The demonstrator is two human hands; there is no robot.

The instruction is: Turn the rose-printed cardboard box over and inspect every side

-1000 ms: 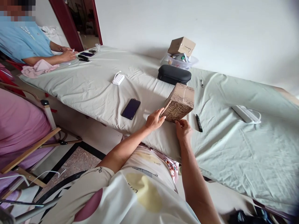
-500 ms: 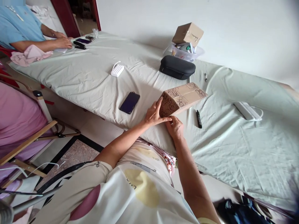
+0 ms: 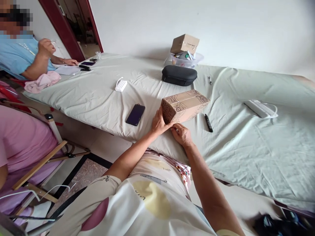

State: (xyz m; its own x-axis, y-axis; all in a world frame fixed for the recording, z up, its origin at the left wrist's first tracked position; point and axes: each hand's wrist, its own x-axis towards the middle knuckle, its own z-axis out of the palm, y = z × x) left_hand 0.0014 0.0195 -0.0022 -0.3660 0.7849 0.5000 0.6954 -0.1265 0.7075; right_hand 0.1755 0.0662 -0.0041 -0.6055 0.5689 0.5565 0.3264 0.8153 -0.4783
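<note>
— Where's the carton (image 3: 185,106)?
— Right in front of me, near the table's front edge, long side slanting away to the right. Black scribble dense on the near left end, looser loops on top, tape strip along the top's length. Can't tell if the near end sits flat on the pale cloth (image 3: 258,147) or is tipped up a little.

— Hands?
— Both of mine at the near end. My left hand (image 3: 159,124) is part open, fingers up the scribbled end, thumb stretched along the bottom edge: it has hold of the carton. My right hand (image 3: 180,133) is mostly curled, fingertips bunched at the near bottom corner, close by the left thumb. Can't tell whether anything is pinched there.

— What's nearby?
— Black marker (image 3: 208,123) just right of the carton, phone (image 3: 135,114) lying left of my left hand. Black case (image 3: 179,75) behind the carton; behind that, a clear tub (image 3: 199,59) with a brown box (image 3: 185,43) on top.

— Anyone else?
— 1 person in blue (image 3: 18,52) at the table's far left, 1 hand raised, the other on the table. Pink cloth (image 3: 43,82) by that person's arm.
</note>
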